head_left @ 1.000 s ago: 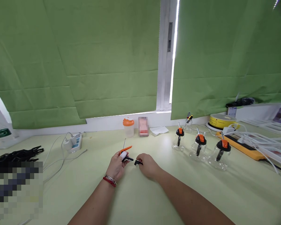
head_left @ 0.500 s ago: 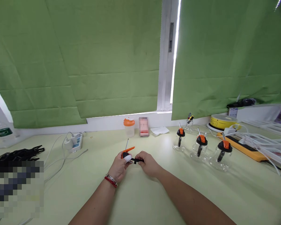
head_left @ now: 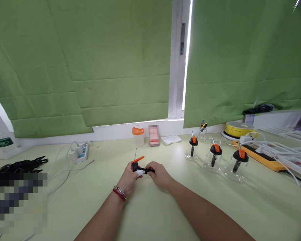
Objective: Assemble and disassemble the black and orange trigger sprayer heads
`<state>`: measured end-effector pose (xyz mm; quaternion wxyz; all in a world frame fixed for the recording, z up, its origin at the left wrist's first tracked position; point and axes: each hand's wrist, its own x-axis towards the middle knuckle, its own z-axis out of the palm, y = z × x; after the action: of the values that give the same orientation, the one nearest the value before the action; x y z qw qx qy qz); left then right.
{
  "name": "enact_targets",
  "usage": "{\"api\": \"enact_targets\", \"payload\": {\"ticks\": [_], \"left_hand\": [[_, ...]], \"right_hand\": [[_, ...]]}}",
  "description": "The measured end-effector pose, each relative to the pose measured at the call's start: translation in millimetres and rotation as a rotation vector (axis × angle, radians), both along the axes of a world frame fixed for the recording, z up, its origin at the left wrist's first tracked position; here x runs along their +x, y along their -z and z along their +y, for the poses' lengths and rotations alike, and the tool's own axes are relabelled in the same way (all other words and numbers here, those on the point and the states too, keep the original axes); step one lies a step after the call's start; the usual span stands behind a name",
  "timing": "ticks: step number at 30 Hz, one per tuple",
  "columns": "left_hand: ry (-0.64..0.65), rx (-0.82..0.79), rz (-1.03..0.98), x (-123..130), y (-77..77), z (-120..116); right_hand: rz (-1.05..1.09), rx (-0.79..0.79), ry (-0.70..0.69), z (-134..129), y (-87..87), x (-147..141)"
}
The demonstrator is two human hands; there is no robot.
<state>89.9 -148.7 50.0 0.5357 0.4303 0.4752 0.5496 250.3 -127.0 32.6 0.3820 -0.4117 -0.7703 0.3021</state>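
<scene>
Red and silver bands [head_left: 119,193] circle the left wrist, above the pale green counter [head_left: 140,214]. Just beyond, the left hand [head_left: 127,179] has its fingers closed on a black-and-orange piece [head_left: 134,166], whose orange lever [head_left: 140,158] stands out at an angle and whose thin metal rod [head_left: 135,153] points up and away. A white wrap [head_left: 139,172] covers one digit. Facing it, the right hand [head_left: 159,174] pinches a slim black part [head_left: 151,170], its inner end meeting or nearly meeting the piece; I cannot tell whether they are joined. Both things are up between the hands, over the middle of the counter.

The right grip looks to be by the fingertips alone, so a push out of line could make the slim part twist, slip or drop. The wrapped digit may feel less and hold less surely, letting the piece roll. Pressing hard with the two misaligned could strain a small fitting, and a knock to the rod could turn the whole piece.

Farther off to the right stand three clear vessels [head_left: 212,167] with black-and-orange tops, near one another; a wide sweep of the right arm could tip one. Beyond the hands, against the wall, are an orange-lidded cup [head_left: 138,137], a pink box [head_left: 154,135] and white paper [head_left: 171,139], with green blinds [head_left: 125,67] behind.
</scene>
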Motion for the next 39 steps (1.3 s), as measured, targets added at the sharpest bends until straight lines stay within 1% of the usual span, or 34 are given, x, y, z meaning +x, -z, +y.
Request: {"api": "enact_targets", "payload": {"ticks": [4, 8, 12, 16, 20, 24, 27, 35, 39], "left_hand": [[-0.006, 0.014, 0.018, 0.3, -1.7, -1.2], [-0.019, 0.02, 0.023, 2.2, -1.7, -1.4], [-0.043, 0.024, 0.022, 3.3, 0.7, -0.2], [-0.069, 0.015, 0.009, 2.5, 3.4, 1.3], [-0.069, -0.003, -0.023, 2.8, 6.3, 2.3], [-0.052, -0.01, -0.061, 4.5, 9.4, 2.7], [-0.038, -0.018, -0.094, 4.9, 10.1, 2.5], [-0.007, -0.014, -0.156, 5.0, 7.2, 1.4], [-0.007, -0.012, -0.157, 5.5, 6.8, 0.7]], "right_hand": [[0.025, -0.006, -0.022, 2.2, 2.6, 0.8], [0.028, -0.064, -0.042, 5.2, 3.7, 2.5], [0.042, -0.084, -0.046, 9.4, 2.7, 6.8], [0.11, -0.119, -0.062, 18.1, 4.7, 13.6], [0.145, -0.135, -0.039, 23.2, 5.8, 18.2], [0.08, -0.099, -0.068, 16.4, 2.4, 15.2], [0.018, -0.059, -0.057, 9.7, 0.1, 11.5], [0.043, -0.088, -0.062, 5.5, -4.1, 8.0], [0.011, -0.029, -0.038, 2.7, -7.2, 7.5]]}}
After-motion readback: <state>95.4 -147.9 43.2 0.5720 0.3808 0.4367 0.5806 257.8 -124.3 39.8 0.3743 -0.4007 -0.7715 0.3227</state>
